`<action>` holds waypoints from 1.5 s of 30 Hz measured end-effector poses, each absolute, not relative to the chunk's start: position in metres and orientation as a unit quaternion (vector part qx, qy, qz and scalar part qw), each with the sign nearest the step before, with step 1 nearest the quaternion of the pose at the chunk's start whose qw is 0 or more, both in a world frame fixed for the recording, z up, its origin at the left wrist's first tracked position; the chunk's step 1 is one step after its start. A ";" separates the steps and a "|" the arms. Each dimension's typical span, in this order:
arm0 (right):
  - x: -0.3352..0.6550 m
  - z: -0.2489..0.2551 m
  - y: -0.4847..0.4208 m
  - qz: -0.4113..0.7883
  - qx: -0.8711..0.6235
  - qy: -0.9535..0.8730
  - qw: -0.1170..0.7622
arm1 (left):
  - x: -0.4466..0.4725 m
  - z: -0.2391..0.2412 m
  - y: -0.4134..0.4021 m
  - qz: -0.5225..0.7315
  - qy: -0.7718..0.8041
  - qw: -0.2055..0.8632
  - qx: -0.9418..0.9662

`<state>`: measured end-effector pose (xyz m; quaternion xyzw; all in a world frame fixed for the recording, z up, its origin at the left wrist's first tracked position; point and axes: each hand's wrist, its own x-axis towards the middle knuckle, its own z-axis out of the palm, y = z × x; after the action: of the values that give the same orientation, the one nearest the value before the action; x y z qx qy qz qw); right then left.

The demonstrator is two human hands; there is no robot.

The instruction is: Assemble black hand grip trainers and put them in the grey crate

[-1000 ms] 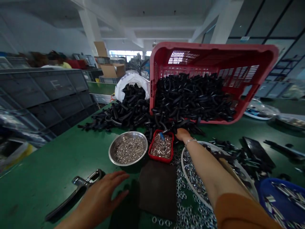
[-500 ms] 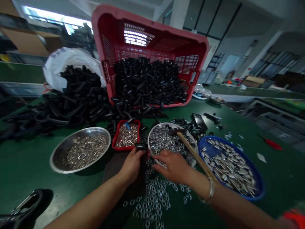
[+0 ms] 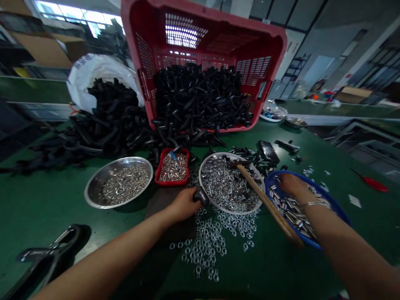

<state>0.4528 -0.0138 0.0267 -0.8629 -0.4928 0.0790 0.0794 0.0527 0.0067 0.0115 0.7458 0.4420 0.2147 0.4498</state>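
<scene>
My left hand (image 3: 186,204) is closed around a black plastic handle piece (image 3: 201,196), whose thick end sticks out past the fingers. It is held over the edge of a dark flat plate (image 3: 175,231), beside a white round tray (image 3: 230,211) of small metal hardware. My right hand (image 3: 292,184) reaches down into a blue oval tray (image 3: 340,218) at its far left part. Short metal cylinders (image 3: 293,214) lie around and below that hand. Its fingertips are blurred and partly hidden, so I cannot see what they touch.
A hammer (image 3: 262,198) lies across the white tray. Loose metal nuts (image 3: 209,241) spread in front. A steel bowl (image 3: 93,202) and a red box (image 3: 172,182) hold small metal parts. Behind stands a red crate (image 3: 206,16) of black parts. Another black piece (image 3: 59,250) lies front left.
My right hand has moved right, from the white tray into the blue tray. My left hand still holds the black handle piece, now turned with its end to the right. The view has shifted slightly.
</scene>
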 end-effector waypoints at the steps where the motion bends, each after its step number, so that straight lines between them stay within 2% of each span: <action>1: 0.452 0.026 -0.013 0.098 -0.862 -0.487 0.102 | 0.053 0.014 0.011 0.197 0.445 0.401 0.776; 5: 0.448 0.042 -0.025 0.174 -0.839 -0.459 0.234 | 0.064 0.027 0.024 0.098 0.442 0.290 0.843; 9: 0.415 0.068 -0.059 0.254 -0.765 -0.441 0.394 | 0.097 0.036 0.023 0.052 0.414 0.265 0.870; 12: 0.369 0.078 -0.083 0.384 -0.676 -0.391 0.492 | 0.121 0.036 0.019 0.022 0.415 0.253 0.874; 15: 0.327 0.078 -0.098 0.499 -0.589 -0.320 0.549 | 0.132 0.034 0.021 0.014 0.423 0.261 0.868; 22: 0.277 0.059 -0.100 0.544 -0.567 -0.333 0.521 | 0.114 0.038 0.021 0.087 0.434 0.347 0.827; 24: 0.267 0.054 -0.097 0.545 -0.556 -0.362 0.513 | 0.105 0.039 0.011 0.106 0.421 0.461 0.774; 27: 0.250 0.050 -0.090 0.555 -0.547 -0.401 0.483 | 0.090 0.038 -0.005 0.171 0.368 0.697 0.591; 29: 0.240 0.048 -0.085 0.561 -0.550 -0.421 0.454 | 0.080 0.037 -0.011 0.211 0.347 0.770 0.492; 31: 0.231 0.046 -0.080 0.563 -0.557 -0.426 0.437 | 0.070 0.036 -0.013 0.224 0.348 0.782 0.465; 39: 0.215 0.043 -0.067 0.556 -0.534 -0.432 0.467 | 0.051 0.040 -0.008 0.229 0.351 0.763 0.493; 45: 0.220 0.037 -0.060 0.585 -0.524 -0.463 0.410 | 0.044 0.039 -0.006 0.229 0.326 0.765 0.506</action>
<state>0.2203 -0.0602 0.0375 -0.5244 -0.4632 0.5848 0.4104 0.0442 -0.0060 0.0388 0.5056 0.3263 0.2290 0.7651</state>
